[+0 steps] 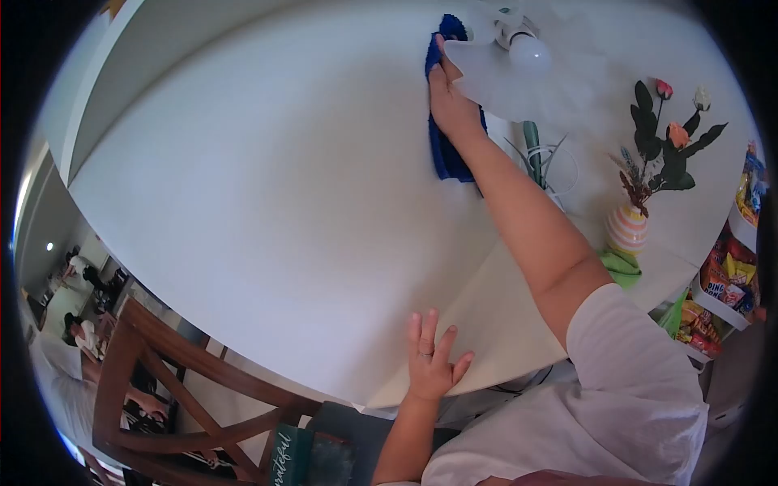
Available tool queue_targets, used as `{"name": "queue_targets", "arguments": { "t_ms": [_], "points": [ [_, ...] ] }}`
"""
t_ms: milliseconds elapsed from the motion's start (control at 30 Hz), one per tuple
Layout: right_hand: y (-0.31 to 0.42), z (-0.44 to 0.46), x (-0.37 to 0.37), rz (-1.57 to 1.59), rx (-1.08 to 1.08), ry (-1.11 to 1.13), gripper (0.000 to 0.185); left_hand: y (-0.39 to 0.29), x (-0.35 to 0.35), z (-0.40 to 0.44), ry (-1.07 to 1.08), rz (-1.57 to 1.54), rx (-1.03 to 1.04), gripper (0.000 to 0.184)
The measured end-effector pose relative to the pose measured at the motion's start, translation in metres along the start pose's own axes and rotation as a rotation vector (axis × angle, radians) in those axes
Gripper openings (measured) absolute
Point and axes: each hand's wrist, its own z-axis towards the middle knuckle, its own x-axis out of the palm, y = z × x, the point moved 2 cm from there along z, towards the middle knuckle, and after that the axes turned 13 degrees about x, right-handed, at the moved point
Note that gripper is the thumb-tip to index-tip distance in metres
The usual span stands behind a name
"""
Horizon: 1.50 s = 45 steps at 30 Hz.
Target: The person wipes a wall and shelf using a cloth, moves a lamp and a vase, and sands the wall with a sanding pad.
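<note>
My right hand (454, 101) reaches far out, fingers wrapped around a blue cloth (448, 158) that hangs down below it. The cloth lies along the white surface (267, 178). Beside this hand is a white, wavy-edged lampshade (494, 81) with a round bulb (530, 53). My left hand (433, 360), with a ring on one finger, is near the lower edge of the surface. Its fingers are spread and it holds nothing.
Right of my right arm are a green stick-like object (532, 146), a striped vase (627, 229) with flowers and a green cloth (621, 267). Snack packets (717, 279) fill racks at far right. A wooden chair (211, 364) stands lower left; people are beyond it.
</note>
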Motion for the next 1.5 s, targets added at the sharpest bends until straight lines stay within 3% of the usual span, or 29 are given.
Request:
{"name": "queue_targets", "arguments": {
  "t_ms": [167, 400, 633, 933, 1033, 1333, 1500],
  "points": [
    [-0.01, 0.003, -0.008, -0.015, -0.21, -0.048, 0.045, -0.006, -0.004, 0.0, -0.006, -0.026, -0.016, 0.044],
    [-0.007, -0.011, 0.0, -0.021, -0.103, -0.064, 0.046, -0.003, -0.003, 0.005, 0.017, -0.042, -0.005, 0.044],
    [0.039, -0.035, -0.006, -0.063, -0.361, -0.023, 0.048, 0.0, 0.002, 0.011, 0.053, -0.08, -0.003, 0.045],
    [0.086, 0.017, 0.024, -0.131, -0.085, -0.158, 0.047, -0.001, -0.004, 0.007, 0.005, -0.052, -0.041, 0.043],
    [0.076, 0.039, 0.027, -0.022, 0.014, -0.099, 0.051, -0.002, -0.005, 0.005, -0.009, -0.041, -0.034, 0.043],
    [0.03, 0.084, 0.048, -0.114, 0.435, -0.291, 0.052, -0.004, -0.005, 0.006, 0.039, -0.043, -0.003, 0.043],
    [0.024, 0.087, 0.058, -0.169, 0.111, -0.286, 0.049, -0.002, -0.003, 0.006, 0.027, -0.062, 0.01, 0.045]
  ]
}}
